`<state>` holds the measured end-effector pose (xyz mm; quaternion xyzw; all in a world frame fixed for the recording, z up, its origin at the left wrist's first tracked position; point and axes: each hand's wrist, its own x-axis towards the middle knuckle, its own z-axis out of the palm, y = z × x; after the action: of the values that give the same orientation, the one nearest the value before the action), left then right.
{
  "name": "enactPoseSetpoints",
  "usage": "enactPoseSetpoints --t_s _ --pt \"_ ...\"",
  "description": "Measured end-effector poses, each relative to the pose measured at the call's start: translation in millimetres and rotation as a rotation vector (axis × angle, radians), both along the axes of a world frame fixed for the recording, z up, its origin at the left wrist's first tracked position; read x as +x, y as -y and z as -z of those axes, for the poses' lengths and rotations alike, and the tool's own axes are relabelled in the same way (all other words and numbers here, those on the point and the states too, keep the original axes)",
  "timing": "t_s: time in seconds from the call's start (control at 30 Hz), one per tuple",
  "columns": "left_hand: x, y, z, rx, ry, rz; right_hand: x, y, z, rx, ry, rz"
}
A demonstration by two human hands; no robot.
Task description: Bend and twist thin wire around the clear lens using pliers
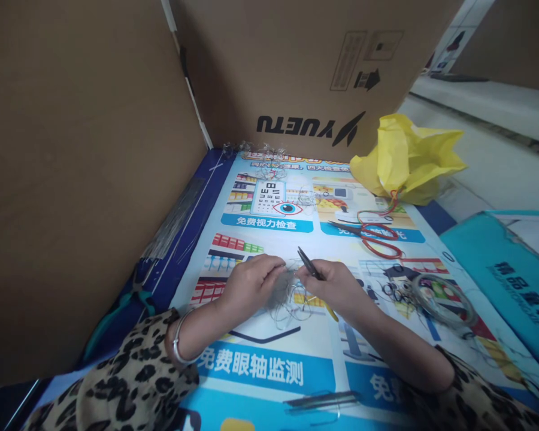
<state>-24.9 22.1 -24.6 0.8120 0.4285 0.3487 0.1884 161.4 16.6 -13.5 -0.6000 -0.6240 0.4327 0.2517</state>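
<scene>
Over the middle of the printed sheet, my left hand [257, 278] is closed, its thumb and forefinger pinched at the edge of a loose tangle of thin wire [290, 305]. My right hand [335, 286] is wrapped round pliers [311, 263] whose dark jaws point up and to the left; a yellow handle end shows below the palm. The fingertips of both hands are a short gap apart, with the wire between and below them. Whether the right fingertips also pinch a wire is too small to tell.
Red-handled scissors [377, 236] and a yellow bag [404, 161] lie beyond my right hand. A wire coil [444, 299] is at the right, near a teal bag [498, 269]. Teal-handled pliers [137, 293] and straight wires [175, 221] lie left. Cardboard [296, 66] stands behind.
</scene>
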Motion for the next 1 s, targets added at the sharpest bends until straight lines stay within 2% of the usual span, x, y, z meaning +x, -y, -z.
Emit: enactPoseSetpoints --t_s 0.13,0.4,0.6,0.77,1.0 --pt "-1.5 -1.8 0.0 0.073 0.029 0.062 -0.9 0.2 -2.9 0.004 -0.018 0.005" --pt "-2.3 -0.1 -0.6 0.177 -0.027 0.066 -2.2 0.8 0.0 -0.037 -0.076 0.010" --pt "-2.2 0.4 -4.2 0.262 -0.094 0.027 0.0 1.1 4.7 -0.001 -0.049 0.009" --pt "1.7 1.6 -7.0 0.271 -0.093 0.041 -1.3 1.9 2.6 0.022 -0.029 -0.006" --pt "6.9 0.2 -3.3 0.306 -0.033 0.061 -4.4 2.3 2.5 0.034 -0.064 -0.024"
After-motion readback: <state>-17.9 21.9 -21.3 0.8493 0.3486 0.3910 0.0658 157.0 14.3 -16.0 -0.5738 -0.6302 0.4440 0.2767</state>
